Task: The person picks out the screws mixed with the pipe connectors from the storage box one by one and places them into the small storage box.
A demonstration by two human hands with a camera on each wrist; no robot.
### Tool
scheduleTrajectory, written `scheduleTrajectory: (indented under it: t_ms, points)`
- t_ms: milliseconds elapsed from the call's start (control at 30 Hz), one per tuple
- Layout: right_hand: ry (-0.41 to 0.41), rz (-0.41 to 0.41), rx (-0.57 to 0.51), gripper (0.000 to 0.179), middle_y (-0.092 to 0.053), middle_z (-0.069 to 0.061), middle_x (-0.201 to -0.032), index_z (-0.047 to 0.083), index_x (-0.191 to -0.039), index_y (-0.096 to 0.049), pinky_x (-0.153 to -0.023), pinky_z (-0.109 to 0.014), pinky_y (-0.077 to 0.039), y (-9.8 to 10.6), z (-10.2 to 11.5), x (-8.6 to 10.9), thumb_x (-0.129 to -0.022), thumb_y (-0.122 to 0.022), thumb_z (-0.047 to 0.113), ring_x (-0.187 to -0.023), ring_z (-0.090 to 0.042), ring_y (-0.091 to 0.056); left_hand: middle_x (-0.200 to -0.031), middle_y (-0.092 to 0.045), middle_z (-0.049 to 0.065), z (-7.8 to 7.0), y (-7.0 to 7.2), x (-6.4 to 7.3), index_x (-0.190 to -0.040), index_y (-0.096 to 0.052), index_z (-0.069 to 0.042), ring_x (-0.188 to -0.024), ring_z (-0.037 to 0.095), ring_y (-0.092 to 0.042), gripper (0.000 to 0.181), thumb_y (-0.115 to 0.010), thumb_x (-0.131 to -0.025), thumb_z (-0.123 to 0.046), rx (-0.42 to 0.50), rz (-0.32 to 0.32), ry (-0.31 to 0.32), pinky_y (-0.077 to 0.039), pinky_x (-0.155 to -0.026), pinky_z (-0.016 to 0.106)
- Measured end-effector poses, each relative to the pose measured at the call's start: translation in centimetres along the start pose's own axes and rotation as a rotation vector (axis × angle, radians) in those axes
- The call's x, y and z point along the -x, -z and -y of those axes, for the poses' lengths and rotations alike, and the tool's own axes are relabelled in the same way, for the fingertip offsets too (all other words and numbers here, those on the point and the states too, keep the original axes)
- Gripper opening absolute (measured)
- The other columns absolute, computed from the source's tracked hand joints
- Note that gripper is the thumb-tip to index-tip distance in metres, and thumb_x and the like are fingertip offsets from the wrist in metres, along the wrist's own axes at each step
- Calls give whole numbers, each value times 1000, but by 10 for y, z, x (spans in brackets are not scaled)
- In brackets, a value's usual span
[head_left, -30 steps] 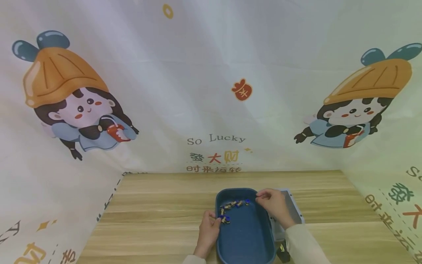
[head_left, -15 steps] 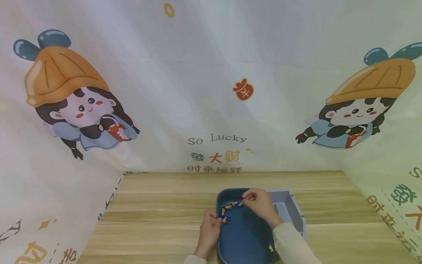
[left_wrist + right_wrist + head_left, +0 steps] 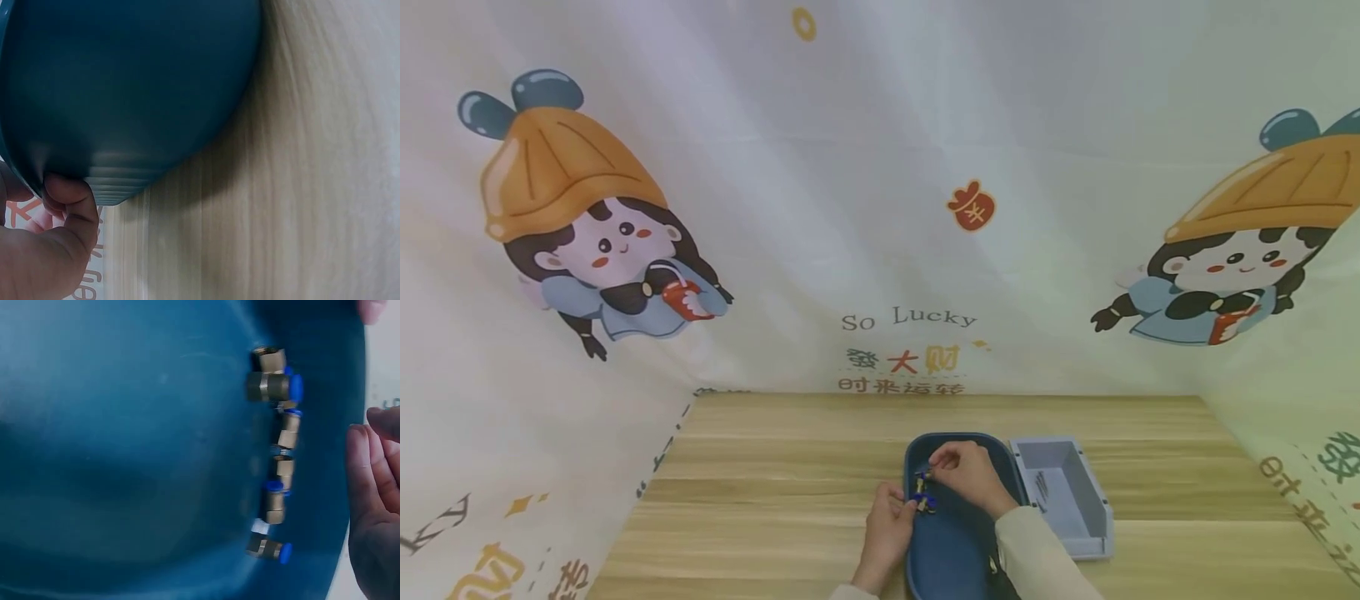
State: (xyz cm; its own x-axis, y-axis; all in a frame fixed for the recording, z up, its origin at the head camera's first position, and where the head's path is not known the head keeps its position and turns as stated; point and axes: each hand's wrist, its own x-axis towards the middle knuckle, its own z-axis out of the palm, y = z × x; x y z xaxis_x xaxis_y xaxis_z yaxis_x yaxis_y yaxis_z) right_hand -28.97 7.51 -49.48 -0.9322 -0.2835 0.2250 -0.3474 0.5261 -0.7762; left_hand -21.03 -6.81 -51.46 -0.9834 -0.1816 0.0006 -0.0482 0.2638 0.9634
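Note:
My left hand [image 3: 887, 529] grips the left rim of a deep blue oval tray [image 3: 940, 550]; in the left wrist view its curled fingers [image 3: 69, 200] pinch the tray's edge. Several brass push-in fittings [image 3: 275, 387] with blue collars lie in a loose row along one inner wall. My right hand [image 3: 973, 475] hovers over the tray, fingertips close to the fittings at its left side, hiding some of them in the head view. In the right wrist view its fingers [image 3: 359, 456] look nearly straight, thumb near them, with no fitting seen between them.
A grey bin [image 3: 1093, 500] stands against the tray's right side, with several thin dark pieces [image 3: 1042, 492] inside. A black object with a yellow spot [image 3: 996, 567] shows partly beneath the right sleeve. Printed cloth [image 3: 880, 250] walls the wooden table [image 3: 760, 492].
My right hand has moved left from the tray's right rim, across its far end, to the fittings at the left. The left hand keeps its grip on the rim.

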Motion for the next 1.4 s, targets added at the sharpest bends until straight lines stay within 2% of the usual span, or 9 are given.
scheduleTrajectory:
  t_ms: [267,367,500,733,933,1133,1333,1400]
  points:
    - [-17,17,62,6,-67,-3,-68,4,-76,-70,-55,-20,-46,-16,-16,3,-71,-70,0,-61,-7,-58,-66,-47,1,-1,1,1,-98,-46,-4,-57,13,-44,14,-57,-89,-6,-15,13,4,-36,-52,26]
    - [-13,1,59,6,-67,-4,-67,3,-74,-70,-54,-20,-46,-21,-19,3,-69,-70,-1,-59,-8,-59,-67,-47,1,-3,1,1,-99,-47,-3,-58,13,-45,14,-57,-89,-7,-21,22,11,-37,-52,26]
    - [-11,-31,61,5,-68,-6,-66,2,-72,-70,-54,-21,-48,-26,-21,4,-69,-73,-1,-59,-12,-62,-67,-48,2,-4,1,1,-99,-47,-2,-58,14,-45,15,-57,-89,-6,-26,26,-10,-38,-52,27]
    - [-17,-45,65,4,-69,-7,-65,0,-71,-71,-53,-22,-48,-31,-22,5,-68,-73,-1,-57,-12,-63,-67,-51,2,-5,1,3,-98,-46,-4,-57,13,-46,15,-57,-90,-7,-31,40,-18,-38,-51,26]
    - [29,-63,93,9,-67,-4,-61,3,-65,-69,-52,-20,-46,-33,-20,3,-67,-70,-6,-54,-7,-58,-66,-49,1,-6,2,3,-98,-46,-5,-56,12,-45,15,-58,-90,-8,-33,46,-11,-36,-50,25]
    - [61,-32,147,14,-62,1,-58,6,-62,-68,-51,-19,-43,-34,-20,2,-68,-65,-6,-54,-3,-50,-67,-48,1,-4,4,1,-99,-46,-4,-57,12,-45,15,-56,-90,-7,-48,60,-17,-36,-50,24]
    - [88,2,167,20,-50,5,-54,8,-58,-61,-51,-18,-36,-37,-24,1,-70,-60,-7,-52,-3,-40,-67,-48,1,-2,5,0,-99,-46,-3,-58,12,-45,14,-56,-90,-6,-44,60,-11,-36,-50,24]
    - [85,-6,174,18,-52,5,-54,9,-59,-62,-51,-18,-36,-39,-25,1,-70,-62,-6,-52,-2,-41,-68,-49,1,-2,6,0,-99,-46,-3,-58,12,-46,14,-56,-90,-6,-38,59,-6,-37,-51,24]
